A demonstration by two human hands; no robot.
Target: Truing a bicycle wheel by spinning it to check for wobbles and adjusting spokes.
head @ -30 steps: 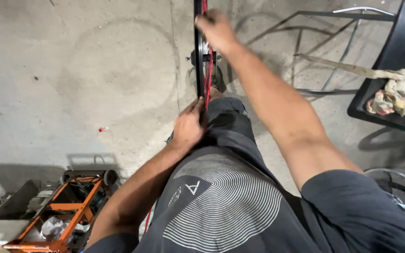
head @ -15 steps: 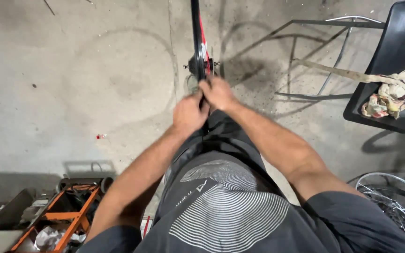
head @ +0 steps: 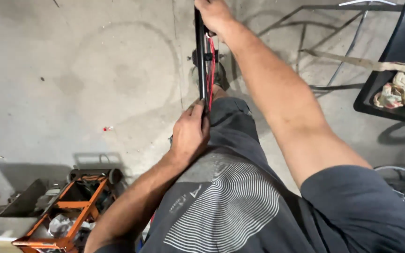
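Left hand (head: 191, 136) and right hand (head: 214, 14) both clamped on a thin black wheel rim (head: 200, 61).
Orange rack (head: 66, 211) holds jumbled tools; rim stands upright, edge-on, red-striped.

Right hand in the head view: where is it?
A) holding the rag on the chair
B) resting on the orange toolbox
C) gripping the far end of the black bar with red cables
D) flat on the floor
C: the right hand grips the far end of the black bar, while the left hand holds its near end by the knee.
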